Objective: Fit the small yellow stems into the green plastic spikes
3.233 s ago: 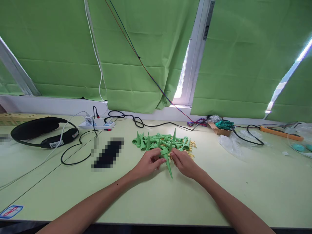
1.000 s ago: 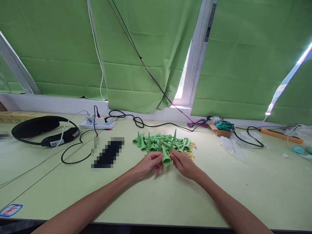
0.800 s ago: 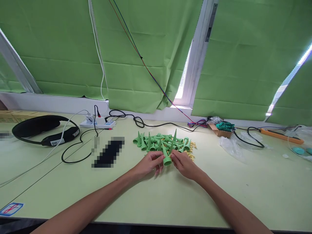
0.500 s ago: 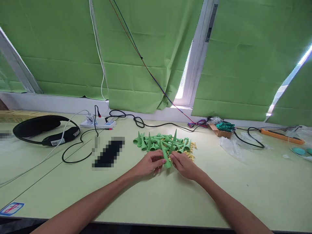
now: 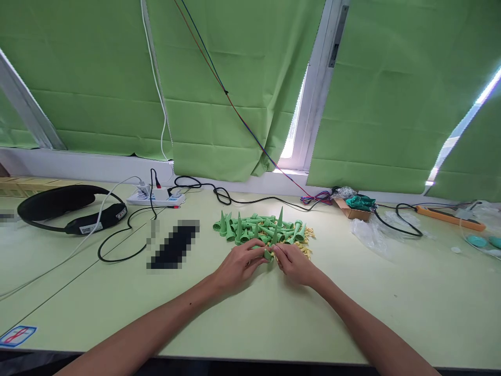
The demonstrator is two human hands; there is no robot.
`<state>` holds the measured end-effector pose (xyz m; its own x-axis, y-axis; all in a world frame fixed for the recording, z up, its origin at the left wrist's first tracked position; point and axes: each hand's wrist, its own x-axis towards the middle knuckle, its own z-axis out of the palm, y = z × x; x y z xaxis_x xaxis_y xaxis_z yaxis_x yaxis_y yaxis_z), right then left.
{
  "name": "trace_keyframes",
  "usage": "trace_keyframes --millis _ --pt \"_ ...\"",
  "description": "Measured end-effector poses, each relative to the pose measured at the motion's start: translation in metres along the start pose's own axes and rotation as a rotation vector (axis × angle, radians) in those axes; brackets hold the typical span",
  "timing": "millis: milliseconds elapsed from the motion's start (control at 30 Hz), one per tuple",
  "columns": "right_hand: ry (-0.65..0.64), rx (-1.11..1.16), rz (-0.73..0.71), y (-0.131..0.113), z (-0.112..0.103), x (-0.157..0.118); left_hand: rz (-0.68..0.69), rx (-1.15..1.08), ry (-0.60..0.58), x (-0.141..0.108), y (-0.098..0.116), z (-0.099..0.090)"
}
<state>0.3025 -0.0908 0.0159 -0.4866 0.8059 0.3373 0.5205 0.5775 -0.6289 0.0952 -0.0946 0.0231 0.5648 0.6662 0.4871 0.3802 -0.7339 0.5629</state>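
My left hand is closed on a green plastic cone spike, mostly hidden behind my fingers, with its wide end showing. My right hand is pinched close against it, its fingertips at the spike; whatever small piece they hold is too hidden to name. Just beyond both hands lies a heap of similar green plastic spikes, several of them standing point up. Small yellow plastic pieces are scattered at the right side of the heap.
Left of the heap is a blurred dark object. Farther left are a black headband device and a white power strip with cables. At the back right stand a small cardboard box, clear plastic bags and an orange tool.
The spike in my left hand has turned from pointing up and away to mostly hidden behind the fingers. My left hand has rolled over it; both hands are closer together.
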Motion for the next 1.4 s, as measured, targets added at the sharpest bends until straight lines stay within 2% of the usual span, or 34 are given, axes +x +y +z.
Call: trace_keyframes --millis 333,600,1067,1267,1400 --pt "0.007 -0.003 0.020 0.000 0.002 0.001 -0.248 -0.215 0.079 0.002 0.011 0.008" --pt "-0.008 -0.016 0.004 0.004 0.002 0.000 -0.386 -0.407 -0.050 0.004 0.007 0.006" --pt "-0.018 0.160 0.013 -0.008 -0.003 -0.002 -0.450 -0.714 -0.122 0.008 0.002 0.005" --pt "-0.004 0.148 -0.015 -0.010 -0.003 -0.001 -0.512 -0.933 -0.084 0.009 0.001 0.007" --pt "0.032 0.103 -0.027 -0.009 0.000 0.000 -0.535 -0.987 -0.091 0.009 -0.002 0.008"
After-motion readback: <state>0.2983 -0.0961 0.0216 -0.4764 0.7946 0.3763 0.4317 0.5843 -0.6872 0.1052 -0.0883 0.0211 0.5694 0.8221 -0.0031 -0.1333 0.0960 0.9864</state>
